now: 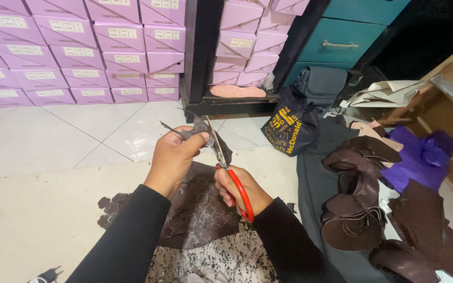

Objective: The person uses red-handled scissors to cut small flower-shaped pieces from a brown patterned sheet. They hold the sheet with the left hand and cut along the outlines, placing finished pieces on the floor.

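One head-worn camera, looking down and forward from close above the hands.

The view sits near the left hand [173, 157] and right hand [237, 186], which fill the lower centre. It faces across the tiled floor [79, 136] toward stacked purple boxes [79, 52] and a teal drawer unit [342, 36] along the far top edge. No second view shares the scene.

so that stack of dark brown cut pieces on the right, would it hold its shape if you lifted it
Probably not. The brown cut pieces curl and droop over one another, so they look floppy. They lie loosely layered, so the pile would likely slide apart. They look thin, so likely light for their size.
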`<state>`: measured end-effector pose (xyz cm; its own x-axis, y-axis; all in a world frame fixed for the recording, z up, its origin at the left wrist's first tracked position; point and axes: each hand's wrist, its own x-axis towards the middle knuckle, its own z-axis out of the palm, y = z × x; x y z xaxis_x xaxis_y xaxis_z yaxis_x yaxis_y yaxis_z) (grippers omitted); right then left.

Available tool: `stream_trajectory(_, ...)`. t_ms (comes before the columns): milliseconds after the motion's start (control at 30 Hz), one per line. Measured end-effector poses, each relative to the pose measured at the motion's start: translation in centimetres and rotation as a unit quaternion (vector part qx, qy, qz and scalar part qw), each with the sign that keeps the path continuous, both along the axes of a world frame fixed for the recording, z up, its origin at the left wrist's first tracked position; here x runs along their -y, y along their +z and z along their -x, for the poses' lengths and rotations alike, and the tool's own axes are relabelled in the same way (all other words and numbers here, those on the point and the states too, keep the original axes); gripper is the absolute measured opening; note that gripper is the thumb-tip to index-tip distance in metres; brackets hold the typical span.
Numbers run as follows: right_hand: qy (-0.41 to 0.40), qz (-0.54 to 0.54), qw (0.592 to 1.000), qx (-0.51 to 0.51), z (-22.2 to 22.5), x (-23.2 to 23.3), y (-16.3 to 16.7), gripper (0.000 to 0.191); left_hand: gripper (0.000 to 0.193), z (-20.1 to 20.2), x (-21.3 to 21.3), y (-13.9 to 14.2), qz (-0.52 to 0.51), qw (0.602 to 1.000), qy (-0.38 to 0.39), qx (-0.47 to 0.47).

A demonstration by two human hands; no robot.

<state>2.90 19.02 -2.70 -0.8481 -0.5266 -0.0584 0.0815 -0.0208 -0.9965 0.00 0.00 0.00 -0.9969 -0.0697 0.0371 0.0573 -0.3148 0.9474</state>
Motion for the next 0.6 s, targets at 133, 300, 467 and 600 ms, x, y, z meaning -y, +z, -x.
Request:
stream_trajectory(133, -0.011, 0.014, 1.0, 0.017, 1.7, -3.3, -0.2, 0.044, 0.02, 2.1, -3.4, 0.0, -0.002, 1.0, -0.003, 0.004)
stream_trajectory(300, -0.008, -0.001, 1.0, 0.011, 3.5, -1.8, -0.2, 0.046, 0.02, 3.6, -1.8, 0.2, 0.009, 1.0, 0.002, 0.011)
stream_trajectory(467, -0.027, -0.015, 0.999, 0.023, 1.1, -0.3, -0.3, 0.044, 0.019, 1.5, -0.5, 0.0, 0.003, 1.0, 0.007, 0.019)
stream_trajectory(600, -0.033, -0.023, 0.999, 0.022, -1.4, -0.8, -0.6, 0.041, 0.02, -1.2, -1.2, -0.4, -0.009, 1.0, 0.006, 0.024)
